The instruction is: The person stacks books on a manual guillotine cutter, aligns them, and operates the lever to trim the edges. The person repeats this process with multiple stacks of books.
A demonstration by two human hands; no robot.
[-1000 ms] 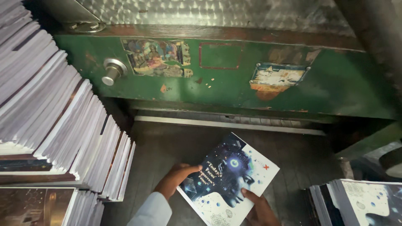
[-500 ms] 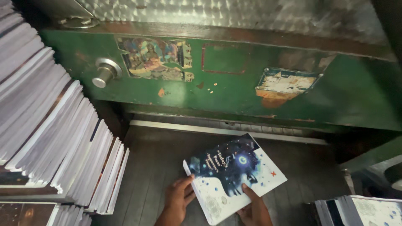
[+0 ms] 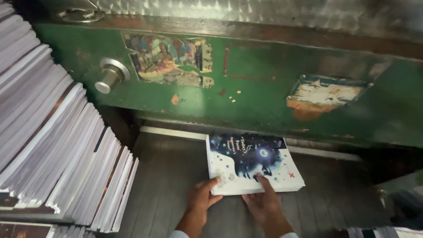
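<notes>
A green metal machine front runs across the upper part of the view, its paint chipped and scuffed. On its left half sits a worn, multicoloured picture sticker, roughly rectangular with torn edges. Farther right is a second label, pale and orange, mostly peeled away, and between the two a faint empty rectangular outline marks the paint. A round silver knob sticks out at the left end of the panel. Above it runs a strip of embossed, shiny metal sheet.

On the dark counter below lies a thin stack of booklets, the top cover dark blue with starry specks fading to white at the lower left, with a small red mark near the right edge. Its far edge sits just at the slot under the green panel, by a pale metal bar.

The left hand grips the stack's near left corner, fingers curled onto the cover. The right hand rests at the near edge, its fingers spread flat and pressing down on the cover. Both hands are on the near side of the stack, close together.

At the left, tall leaning piles of white-edged booklets fan out, well apart from the hands. More printed sheets peek in at the bottom right corner.
</notes>
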